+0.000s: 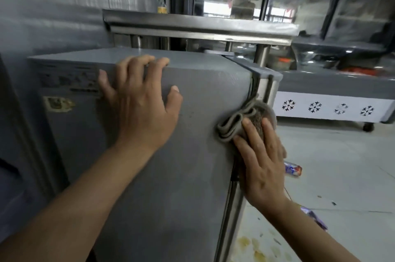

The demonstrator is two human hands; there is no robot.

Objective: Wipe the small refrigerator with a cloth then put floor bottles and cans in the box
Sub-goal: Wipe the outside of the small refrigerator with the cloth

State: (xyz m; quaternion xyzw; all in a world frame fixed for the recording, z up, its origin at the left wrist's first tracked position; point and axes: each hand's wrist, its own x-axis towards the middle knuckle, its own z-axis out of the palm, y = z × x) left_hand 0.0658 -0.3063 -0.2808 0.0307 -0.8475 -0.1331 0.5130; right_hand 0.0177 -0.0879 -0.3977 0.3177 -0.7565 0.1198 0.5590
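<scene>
1. The step in hand looks like the wiping part. The small refrigerator (188,133) is the grey box in the middle, and both hands are on it.
2. The left hand (139,101) lies flat near the top corner. Its fingers (136,65) are spread apart and hold nothing — it seems to steady the fridge.
3. The right hand (263,161) presses the cloth (243,120) onto the right edge of the fridge side, next to the door gap. Its fingers are pushed down on the cloth, close together.
4. The cloth is bunched up, partly under the hand.
5. A can (292,171) lies on the floor (342,165) just past the right hand. Something purple (314,218) lies nearer, but it is too blurry to name. No box shows.
6. Next, I think the cloth needs to slide along the side with firm pressure — then the cans wait for later.
</scene>
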